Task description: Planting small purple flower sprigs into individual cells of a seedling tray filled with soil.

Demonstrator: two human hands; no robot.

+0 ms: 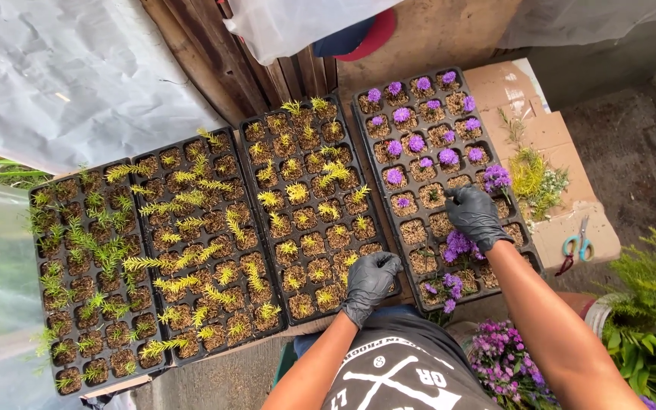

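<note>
My left hand (369, 283), in a black glove, is curled with fingers pinched together above the near edge of a black seedling tray (253, 144) of yellow-green cuttings; whether it holds a small cutting I cannot tell. My right hand (475, 216), also gloved, reaches into the right tray (359, 97) of purple flower cuttings and presses a cutting into a soil cell. A bunch of purple flowers (455, 247) lies under that wrist.
Two more black trays of green and yellow cuttings (146, 258) stand to the left. Cardboard (548, 129) at right carries loose sprigs (534, 176) and teal-handled scissors (580, 244). Purple flowers (504, 364) and green foliage (651, 334) sit at lower right. Plastic sheeting (55, 68) hangs behind.
</note>
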